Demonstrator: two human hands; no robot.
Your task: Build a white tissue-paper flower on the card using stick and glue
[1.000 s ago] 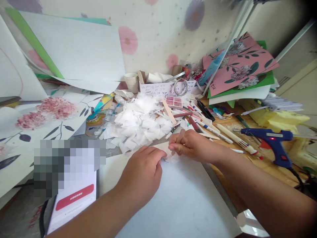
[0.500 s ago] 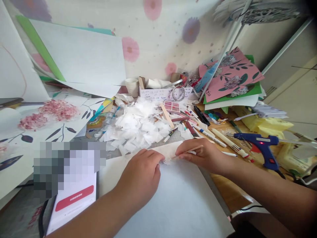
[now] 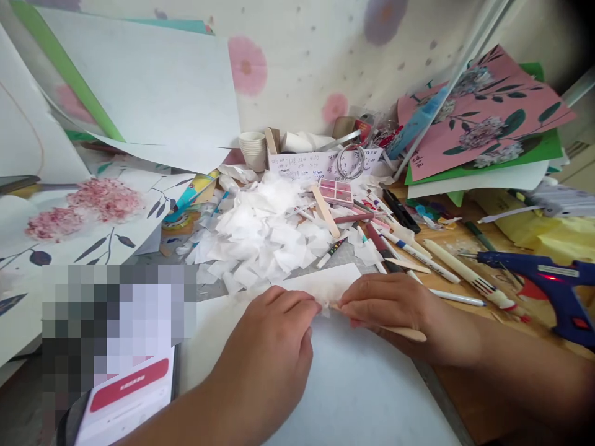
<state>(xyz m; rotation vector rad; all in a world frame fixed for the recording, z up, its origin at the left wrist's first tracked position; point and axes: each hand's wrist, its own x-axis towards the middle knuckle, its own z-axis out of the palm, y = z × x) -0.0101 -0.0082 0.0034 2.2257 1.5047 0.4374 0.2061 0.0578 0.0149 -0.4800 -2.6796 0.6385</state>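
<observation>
Both hands meet over a large white sheet (image 3: 357,390). My left hand (image 3: 274,341) is closed, its fingertips pinching a small crumpled bit of white tissue paper (image 3: 326,308). My right hand (image 3: 400,310) is closed round a thin wooden stick (image 3: 409,334); its rounded end juts out below the palm, and the other end points at the tissue bit. Just beyond the hands lies a heap of white tissue squares (image 3: 260,229). How far the stick touches the tissue is partly hidden by fingers.
At the lower left lies a phone (image 3: 127,387). Pens and markers (image 3: 432,266), a wooden craft stick (image 3: 325,212) and a blue glue gun (image 3: 548,279) lie to the right. Paper cups (image 3: 252,152) stand at the back; a flower picture (image 3: 93,210) is at left.
My right hand has turned over, so the stick now slants down to the right beneath the palm. My left hand stays at the tissue bit. The view has shifted slightly.
</observation>
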